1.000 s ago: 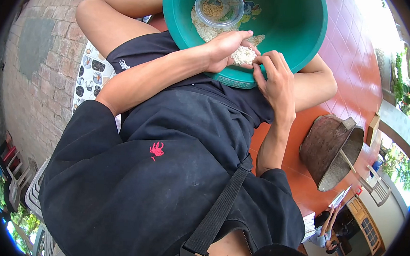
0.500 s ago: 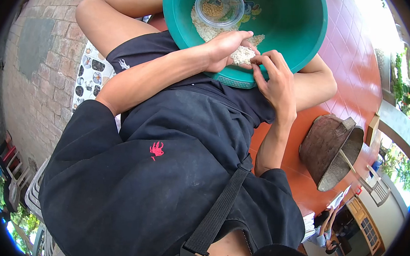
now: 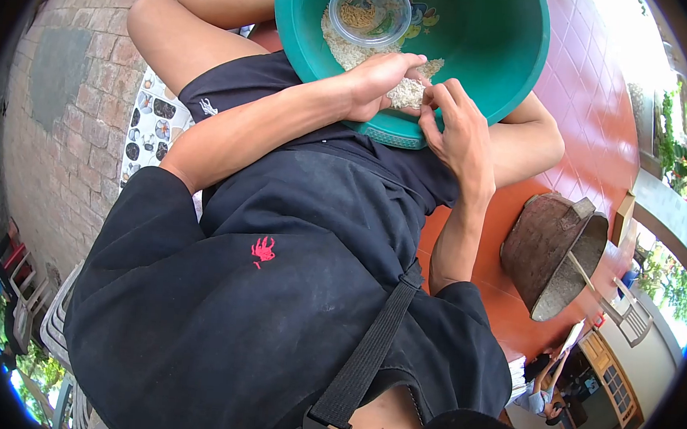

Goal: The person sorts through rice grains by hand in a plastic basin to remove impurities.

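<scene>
Left hand point(image 3: 375, 83): palm up and cupped over the basin's near side, its grip spread rather than clenched, thumb apart from the fingers.
Rice in palm point(image 3: 406, 95): a white heap lying in the left hand.
Right hand point(image 3: 463, 127): bent in from the right, thumb and index fingertips near each other at the heap's edge; whether this grip is together on a grain, I cannot tell.
Loose rice point(image 3: 346, 51): in the left part of the basin, beyond the left hand.
Clear cup point(image 3: 388, 35): at the basin's far left, beside the loose rice.
Tan grains point(image 3: 357, 15): inside the cup.
Green basin point(image 3: 488, 42): on the person's lap, between the bent legs.
Patterned seat point(image 3: 161, 110): left, under the person.
Rusty pot point(image 3: 539, 234): right, near the tiled floor point(image 3: 472, 301), a stick point(image 3: 581, 270) across its mouth.
Another person point(image 3: 538, 401): near right, arms raised.
</scene>
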The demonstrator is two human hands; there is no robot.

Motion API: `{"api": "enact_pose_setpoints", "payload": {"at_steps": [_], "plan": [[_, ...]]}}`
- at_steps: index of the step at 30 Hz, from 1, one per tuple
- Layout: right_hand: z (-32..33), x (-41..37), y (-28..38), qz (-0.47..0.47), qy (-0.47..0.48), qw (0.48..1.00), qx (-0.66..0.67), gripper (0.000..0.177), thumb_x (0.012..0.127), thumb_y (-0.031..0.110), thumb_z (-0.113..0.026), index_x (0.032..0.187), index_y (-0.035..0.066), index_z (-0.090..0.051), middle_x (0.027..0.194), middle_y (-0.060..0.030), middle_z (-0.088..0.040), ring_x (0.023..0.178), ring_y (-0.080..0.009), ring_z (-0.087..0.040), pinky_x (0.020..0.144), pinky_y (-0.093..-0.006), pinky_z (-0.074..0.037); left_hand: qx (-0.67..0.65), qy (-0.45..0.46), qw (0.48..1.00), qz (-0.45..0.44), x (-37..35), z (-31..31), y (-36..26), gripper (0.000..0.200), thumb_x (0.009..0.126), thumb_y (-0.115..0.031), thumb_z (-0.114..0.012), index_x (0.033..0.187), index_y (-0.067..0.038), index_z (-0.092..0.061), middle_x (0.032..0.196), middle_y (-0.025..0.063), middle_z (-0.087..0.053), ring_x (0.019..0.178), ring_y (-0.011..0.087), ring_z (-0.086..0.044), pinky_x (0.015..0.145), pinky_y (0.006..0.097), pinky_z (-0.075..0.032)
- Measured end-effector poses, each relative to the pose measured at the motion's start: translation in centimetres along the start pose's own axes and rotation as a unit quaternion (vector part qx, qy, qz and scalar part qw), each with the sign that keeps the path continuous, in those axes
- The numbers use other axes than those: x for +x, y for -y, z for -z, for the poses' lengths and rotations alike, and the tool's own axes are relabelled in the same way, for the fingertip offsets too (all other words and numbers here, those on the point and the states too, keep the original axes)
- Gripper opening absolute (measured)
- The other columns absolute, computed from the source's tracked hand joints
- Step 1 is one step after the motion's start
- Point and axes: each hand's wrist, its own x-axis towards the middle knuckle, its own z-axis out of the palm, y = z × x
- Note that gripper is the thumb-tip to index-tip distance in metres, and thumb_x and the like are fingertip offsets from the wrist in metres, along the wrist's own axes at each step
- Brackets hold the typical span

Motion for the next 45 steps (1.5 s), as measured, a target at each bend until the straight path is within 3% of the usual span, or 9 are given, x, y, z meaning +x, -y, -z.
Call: {"api": "enact_pose_setpoints", "payload": {"at_steps": [7,12,13,15,17,26,36,39,45], "plan": [[0.5,1.5,0.7,-0.008,-0.071,0.993,0.097,0.011,0.087,0.006,-0.065,0.095,0.005,-0.058,0.087,-0.0103,-0.062,0.075,-0.0268,-0.066,0.06,-0.0371,-0.052,-0.016,0.016,1.0,-0.001,-0.1,-0.1,-0.1,0.036,0.105,-0.031,-0.045,0.119,0.002,-0.051,0.108,0.0139,-0.063,0.095,0.0228,-0.069,0.084,0.0386,-0.062],[-0.8,4.1,1.1,-0.041,-0.119,0.986,0.105,0.012,0.094,0.006,-0.063,0.104,0.004,-0.06,0.085,-0.0106,-0.068,0.075,-0.0248,-0.068,0.065,-0.0354,-0.054,0.034,0.027,0.999,-0.005,-1.3,-0.6,-0.9,0.034,0.104,-0.032,-0.044,0.123,-0.006,-0.054,0.123,0.0063,-0.054,0.112,0.0179,-0.058,0.098,0.0459,-0.054],[-1.0,4.7,1.4,0.01,-0.164,0.981,0.104,0.017,0.093,0.004,-0.063,0.11,0.004,-0.06,0.087,-0.0102,-0.068,0.076,-0.0249,-0.068,0.066,-0.0352,-0.054,0.034,0.025,0.999,-0.005,-1.2,-0.5,-0.8,0.034,0.104,-0.032,-0.044,0.123,-0.006,-0.054,0.123,0.0063,-0.054,0.112,0.0179,-0.058,0.098,0.0459,-0.054],[-1.2,5.2,1.7,0.059,-0.209,0.971,0.102,0.024,0.092,0.001,-0.063,0.115,0.004,-0.061,0.09,-0.0099,-0.069,0.078,-0.025,-0.068,0.067,-0.0349,-0.054,0.021,-0.005,0.999,-0.031,-1.0,-0.7,-0.6,0.034,0.106,-0.03,-0.041,0.123,-0.002,-0.05,0.11,0.0067,-0.061,0.095,0.0194,-0.068,0.078,0.0385,-0.062],[-1.4,5.2,1.6,0.053,-0.213,0.971,0.096,0.029,0.089,-0.001,-0.063,0.117,0.006,-0.064,0.095,-0.0086,-0.068,0.084,-0.0246,-0.067,0.07,-0.0353,-0.054,0.021,-0.007,1.0,-0.021,-1.3,-0.9,-0.6,0.034,0.106,-0.031,-0.04,0.123,-0.004,-0.053,0.112,0.0057,-0.058,0.102,0.0182,-0.064,0.085,0.0401,-0.06],[-0.5,1.6,0.2,-0.009,-0.105,0.994,0.006,0.012,0.085,0.008,-0.071,0.096,0.006,-0.067,0.096,-0.0061,-0.063,0.088,-0.026,-0.064,0.071,-0.0381,-0.053,-0.006,-0.007,1.0,0.007,-0.5,-0.5,-0.3,0.034,0.106,-0.033,-0.044,0.117,-0.003,-0.055,0.111,0.0044,-0.055,0.103,0.0183,-0.061,0.09,0.0421,-0.06],[-1.4,2.0,0.0,-0.029,-0.101,0.994,-0.001,0.007,0.087,0.002,-0.066,0.093,0.001,-0.061,0.093,-0.0092,-0.06,0.086,-0.0292,-0.062,0.07,-0.0405,-0.052,-0.019,-0.005,1.0,0.004,-0.7,-0.6,-0.5,0.033,0.106,-0.032,-0.046,0.116,-0.002,-0.056,0.108,0.0056,-0.062,0.1,0.0215,-0.065,0.09,0.0415,-0.059],[-1.0,2.5,0.4,-0.085,-0.11,0.988,0.07,0.008,0.086,-0.001,-0.065,0.093,0.001,-0.06,0.091,-0.0109,-0.061,0.086,-0.0296,-0.063,0.07,-0.0393,-0.052,0.01,0.004,1.0,-0.009,-0.9,-0.6,-0.6,0.04,0.107,-0.032,-0.041,0.12,0.004,-0.051,0.111,0.0141,-0.062,0.096,0.0251,-0.068,0.083,0.039,-0.059],[0.0,6.1,3.1,0.055,-0.278,0.953,0.104,0.018,0.083,-0.001,-0.072,0.099,0.002,-0.067,0.097,-0.0102,-0.066,0.091,-0.028,-0.063,0.078,-0.0368,-0.052,0.013,-0.015,0.999,-0.045,-0.5,-0.5,-0.1,0.039,0.107,-0.03,-0.038,0.114,0.004,-0.054,0.117,0.0179,-0.058,0.101,0.0251,-0.064,0.084,0.0386,-0.055]]}}
